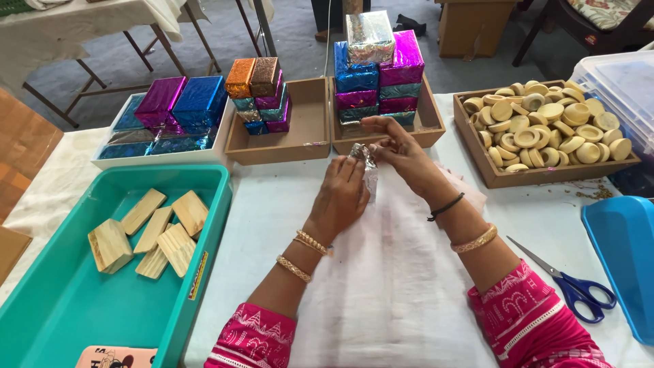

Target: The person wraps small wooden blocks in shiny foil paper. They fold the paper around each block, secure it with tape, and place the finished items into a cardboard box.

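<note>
Centre of frame: both hands meet over a white cloth on the table. The left hand is curled around a small silver foil-wrapped block, fingers pressed against its side. The right hand pinches the foil at the block's top end, thumb and fingertips closed on a fold. The block stands roughly upright between the two hands, just in front of the middle trays.

Judged from the layout, wrapping is well under way but far from finished. Done: a stack of wrapped blocks in blue, purple and silver foil in the upper-centre cardboard tray; a smaller stack in orange, brown and purple in the tray to its left; larger wrapped pieces in a white tray at upper left. The piece in hand looks mostly covered, with the end fold not yet closed.

Left: several bare wooden blocks lie in the teal bin at lower left. A wooden tray of round wooden discs sits at upper right, all unwrapped.

Blue-handled scissors lie at lower right, apart from the hands.
</note>
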